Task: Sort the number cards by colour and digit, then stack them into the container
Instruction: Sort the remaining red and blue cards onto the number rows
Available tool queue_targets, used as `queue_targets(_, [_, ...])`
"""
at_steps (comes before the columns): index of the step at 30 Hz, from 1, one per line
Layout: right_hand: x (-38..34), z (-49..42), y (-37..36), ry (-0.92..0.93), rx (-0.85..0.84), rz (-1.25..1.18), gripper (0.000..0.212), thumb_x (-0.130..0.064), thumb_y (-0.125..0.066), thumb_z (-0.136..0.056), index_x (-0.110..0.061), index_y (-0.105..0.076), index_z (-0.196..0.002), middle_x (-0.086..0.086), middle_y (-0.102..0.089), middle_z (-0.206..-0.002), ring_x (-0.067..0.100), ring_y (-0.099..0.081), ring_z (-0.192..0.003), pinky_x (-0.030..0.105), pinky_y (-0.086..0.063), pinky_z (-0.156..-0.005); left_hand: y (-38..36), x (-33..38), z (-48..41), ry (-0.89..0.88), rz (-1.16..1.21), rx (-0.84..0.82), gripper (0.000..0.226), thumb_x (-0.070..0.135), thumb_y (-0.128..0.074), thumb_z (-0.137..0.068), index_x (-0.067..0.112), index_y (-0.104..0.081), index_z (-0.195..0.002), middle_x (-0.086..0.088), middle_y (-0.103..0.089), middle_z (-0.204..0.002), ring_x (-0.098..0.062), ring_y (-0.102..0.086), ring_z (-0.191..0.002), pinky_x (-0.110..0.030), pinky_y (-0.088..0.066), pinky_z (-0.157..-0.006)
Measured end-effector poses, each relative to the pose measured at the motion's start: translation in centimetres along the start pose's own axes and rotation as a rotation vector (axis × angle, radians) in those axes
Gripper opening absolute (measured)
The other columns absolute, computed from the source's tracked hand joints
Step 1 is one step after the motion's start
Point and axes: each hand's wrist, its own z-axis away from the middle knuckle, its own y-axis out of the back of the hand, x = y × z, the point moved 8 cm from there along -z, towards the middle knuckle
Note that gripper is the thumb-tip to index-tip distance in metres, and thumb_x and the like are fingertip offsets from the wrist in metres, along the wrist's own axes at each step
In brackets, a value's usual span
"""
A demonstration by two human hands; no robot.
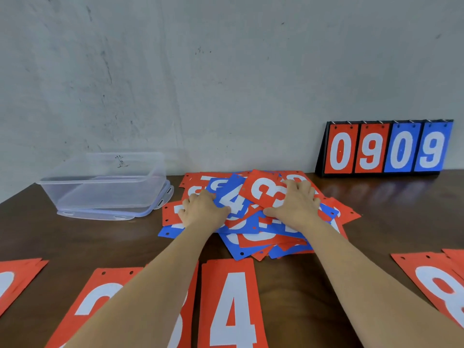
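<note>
Dark table point(376, 222) — both hands point(204, 209) point(296, 204) spread flat, pressing the card pile point(253, 232).

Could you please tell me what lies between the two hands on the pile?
In the head view, a blue 4 card and a red 3 card lie between the left hand and right hand.

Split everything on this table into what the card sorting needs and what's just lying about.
Job: mixed card pile under the left hand and right hand; sorted red cards in front; clear container.
Lying about: flip scoreboard reading 0909; lid beneath the container.
</note>
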Motion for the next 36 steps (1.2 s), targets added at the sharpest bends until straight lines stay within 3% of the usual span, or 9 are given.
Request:
queue_targets(5, [-0.4, 0.8, 0.7, -0.007, 0.089, -0.015, 0.078, -0.048, -0.069, -0.083, -0.015, -0.027, -0.140, 0.009, -0.036, -0.138, 0.028, -0.039, -0.129, 0.045, -0.031, -0.106, 1.5, -0.5, 0.3, -0.035, 0.109, 0.200, 0.025, 0.030, -0.058, -0.093, 0.021, -0.058, -0.117, -0.002, -0.056, -0.121, -0.023, -0.049, -0.115, -0.036, -0.035, -0.097])
queue_targets(9, [-0.2, 1.7, 2.5, -0.018, 0.180, -0.085, 0.040, -0.034, -0.043, -0.100, -0.011, -0.040, -0.133, 0.008, -0.054, -0.127, 0.028, -0.052, -0.116, 0.044, -0.029, -0.103, 2.9, -0.4, 0.9, -0.084, 0.450, 0.215, 0.012, 0.015, -0.054, -0.096, 0.010, -0.057, -0.107, -0.006, -0.062, -0.102, -0.018, -0.054, -0.083, -0.024, -0.040, -0.064])
queue_targets(12, [-0.3, 2.5, 4.0, -0.005, 0.220, -0.070, 0.029, -0.028, -0.035, -0.103, -0.011, -0.046, -0.125, 0.008, -0.061, -0.118, 0.030, -0.055, -0.108, 0.042, -0.028, -0.100, 4.8, -0.3, 1.5, -0.093, 0.586, 0.240, 0.002, 0.008, -0.054, -0.095, 0.008, -0.055, -0.098, -0.008, -0.059, -0.092, -0.018, -0.053, -0.076, -0.018, -0.035, -0.051])
queue_targets(15, [-0.3, 3.4, 5.5, -0.029, 0.246, -0.146, 0.022, -0.021, -0.038, -0.102, -0.011, -0.051, -0.117, 0.009, -0.063, -0.112, 0.031, -0.055, -0.105, 0.040, -0.031, -0.098, 6.3, -0.6, 2.3, -0.077, 0.653, 0.231, 0.017, 0.004, -0.051, -0.095, 0.003, -0.059, -0.109, -0.009, -0.063, -0.097, -0.023, -0.059, -0.084, -0.018, -0.037, -0.051])
queue_targets(18, [-0.1, 4.1, 6.4, -0.051, 0.223, -0.340, 0.019, -0.017, -0.046, -0.099, -0.009, -0.056, -0.113, 0.010, -0.063, -0.114, 0.029, -0.058, -0.104, 0.041, -0.044, -0.091, 7.6, -0.8, 3.5, -0.094, 0.673, 0.214, 0.028, -0.001, -0.046, -0.092, 0.003, -0.061, -0.116, -0.011, -0.068, -0.104, -0.025, -0.063, -0.089, -0.026, -0.047, -0.061])
queue_targets(20, [-0.1, 4.7, 6.9, -0.056, 0.202, -0.440, 0.019, -0.016, -0.052, -0.097, -0.007, -0.059, -0.112, 0.011, -0.064, -0.117, 0.027, -0.061, -0.105, 0.035, -0.050, -0.080, 8.3, -1.2, 4.3, -0.093, 0.695, 0.209, 0.030, -0.003, -0.045, -0.091, 0.003, -0.064, -0.114, -0.012, -0.070, -0.103, -0.025, -0.065, -0.086, -0.031, -0.051, -0.068])
queue_targets(24, [-0.5, 6.4, 8.3, -0.021, 0.193, -0.530, 0.019, -0.013, -0.057, -0.095, -0.001, -0.066, -0.107, 0.013, -0.067, -0.114, 0.020, -0.059, -0.090, 0.029, -0.046, -0.069, 9.4, -2.6, 6.0, -0.054, 0.709, 0.233, 0.015, 0.003, -0.050, -0.092, 0.006, -0.065, -0.092, -0.016, -0.071, -0.090, -0.031, -0.068, -0.081, -0.039, -0.059, -0.070])
queue_targets(30, [-0.4, 8.5, 8.6, -0.013, 0.207, -0.658, 0.021, -0.014, -0.059, -0.093, 0.004, -0.068, -0.101, 0.019, -0.067, -0.109, 0.033, -0.061, -0.100, 0.045, -0.051, -0.090, 10.8, -4.7, 8.8, -0.044, 0.729, 0.309, 0.018, 0.017, -0.056, -0.095, 0.004, -0.067, -0.089, -0.012, -0.067, -0.080, -0.025, -0.059, -0.067, -0.030, -0.047, -0.059])
queue_targets(36, [-0.6, 10.5, 8.8, -0.021, 0.234, -0.739, 0.011, -0.018, -0.063, -0.091, -0.010, -0.063, -0.083, 0.007, -0.064, -0.092, 0.022, -0.057, -0.087, 0.039, -0.049, -0.084, 11.5, -7.1, 11.0, 0.022, 0.846, 0.306, 0.014, 0.019, -0.057, -0.096, 0.012, -0.058, -0.083, -0.002, -0.066, -0.082, -0.013, -0.064, -0.071, -0.027, -0.053, -0.059])
